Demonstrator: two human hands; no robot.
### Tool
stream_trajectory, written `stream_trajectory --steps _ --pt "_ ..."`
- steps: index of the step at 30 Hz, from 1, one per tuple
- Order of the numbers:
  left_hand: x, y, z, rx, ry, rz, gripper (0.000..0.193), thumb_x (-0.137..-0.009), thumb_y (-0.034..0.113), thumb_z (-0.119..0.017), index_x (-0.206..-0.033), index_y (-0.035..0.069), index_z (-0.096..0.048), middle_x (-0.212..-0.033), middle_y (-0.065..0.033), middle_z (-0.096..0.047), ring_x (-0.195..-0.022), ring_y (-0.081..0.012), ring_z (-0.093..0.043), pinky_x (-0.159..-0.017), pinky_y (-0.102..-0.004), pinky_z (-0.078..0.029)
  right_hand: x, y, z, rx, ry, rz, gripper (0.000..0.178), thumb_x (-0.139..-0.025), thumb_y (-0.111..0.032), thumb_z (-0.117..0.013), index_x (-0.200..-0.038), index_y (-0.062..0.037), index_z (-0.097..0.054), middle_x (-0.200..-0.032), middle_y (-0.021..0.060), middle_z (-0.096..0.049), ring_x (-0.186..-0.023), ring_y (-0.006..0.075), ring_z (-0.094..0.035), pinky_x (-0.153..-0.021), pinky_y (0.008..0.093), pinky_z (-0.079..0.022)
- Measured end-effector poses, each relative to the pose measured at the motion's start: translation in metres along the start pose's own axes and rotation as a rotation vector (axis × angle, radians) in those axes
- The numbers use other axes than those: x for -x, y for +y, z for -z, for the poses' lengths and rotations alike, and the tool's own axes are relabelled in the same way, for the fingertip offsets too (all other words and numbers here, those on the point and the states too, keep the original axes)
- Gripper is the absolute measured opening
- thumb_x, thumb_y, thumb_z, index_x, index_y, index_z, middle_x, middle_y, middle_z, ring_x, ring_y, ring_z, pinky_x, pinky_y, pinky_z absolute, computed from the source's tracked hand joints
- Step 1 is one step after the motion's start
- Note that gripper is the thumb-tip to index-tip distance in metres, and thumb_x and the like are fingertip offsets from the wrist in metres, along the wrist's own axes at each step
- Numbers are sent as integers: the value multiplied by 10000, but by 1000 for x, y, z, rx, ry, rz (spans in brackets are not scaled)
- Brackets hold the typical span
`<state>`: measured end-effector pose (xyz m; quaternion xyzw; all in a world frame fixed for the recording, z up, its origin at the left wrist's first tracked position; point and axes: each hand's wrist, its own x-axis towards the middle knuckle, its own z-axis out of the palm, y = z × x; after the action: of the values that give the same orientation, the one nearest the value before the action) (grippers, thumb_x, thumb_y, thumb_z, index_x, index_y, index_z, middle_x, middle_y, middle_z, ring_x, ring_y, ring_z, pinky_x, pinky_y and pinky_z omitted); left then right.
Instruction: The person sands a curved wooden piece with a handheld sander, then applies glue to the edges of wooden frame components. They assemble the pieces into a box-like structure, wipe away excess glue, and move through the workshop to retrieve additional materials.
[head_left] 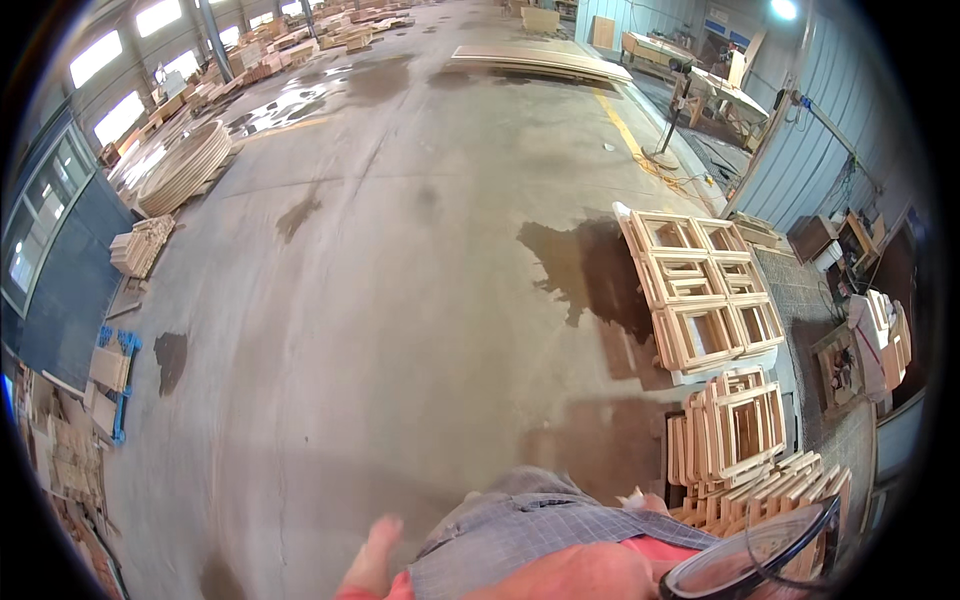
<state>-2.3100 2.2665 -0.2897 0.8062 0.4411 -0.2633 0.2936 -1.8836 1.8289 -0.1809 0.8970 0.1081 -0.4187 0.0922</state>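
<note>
My left hand hangs at the lower edge, beside the grey checked cloth over my front. It is over the concrete floor and touches nothing that I can see. Its fingers are smeared together, so their shape does not show. My right hand is low on the other side, mostly hidden behind my body and red sleeve. A small whitish piece shows at its fingers, too small to name. Closest to this hand are wooden frames leaning upright in a stack, with a row of wooden slats below them.
Pale wooden frames lie piled farther along the right. Flat boards lie ahead on the concrete floor, which has dark wet patches. A blue pallet and a stack of curved wood stand left. A dark-rimmed lens fills the lower right.
</note>
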Motion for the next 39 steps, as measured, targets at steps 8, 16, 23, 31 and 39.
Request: stream_trajectory --steps 8,16,23,31,39 --pt "-211 175 333 325 319 -400 317 -891 266 -473 -1095 76 -624 -1088 -149 -629 -1021 -323 -583 -890 -412 -460 -173 17 10 -210 129 -114 478 -873 -468 -476 -1005 -50 -666 -939 161 -680 -899 278 -660 -769 359 -512" --pt "-285 65 289 -131 -328 39 321 -887 256 -467 -1138 104 -597 -1151 -151 -595 -1054 -304 -567 -868 -438 -463 -302 -316 288 -734 333 64 528 -604 -318 -788 -1037 -57 -638 -969 143 -671 -862 265 -655 -755 385 -518" --pt "-418 73 370 38 -376 229 353 -882 260 -481 -1187 110 -576 -1197 -169 -566 -1106 -311 -540 -908 -435 -447 -314 -568 539 -612 225 487 588 -621 -361 -790 -1064 -20 -605 -998 184 -654 -900 309 -642 -784 389 -506" --pt "-664 184 613 -3 -117 26 371 -877 280 -502 -1196 110 -586 -1221 -173 -560 -1167 -320 -508 -973 -427 -414 -397 -538 559 -546 166 80 483 -660 -418 -693 -1011 -86 -679 -1006 114 -681 -911 268 -654 -787 367 -506" --pt "-865 379 901 397 316 -407 338 -873 297 -524 -1109 78 -627 -1105 -150 -630 -1060 -331 -571 -920 -415 -448 -568 -481 586 -649 282 -481 411 -666 -340 -736 -972 -70 -683 -930 105 -687 -870 230 -650 -752 352 -506"
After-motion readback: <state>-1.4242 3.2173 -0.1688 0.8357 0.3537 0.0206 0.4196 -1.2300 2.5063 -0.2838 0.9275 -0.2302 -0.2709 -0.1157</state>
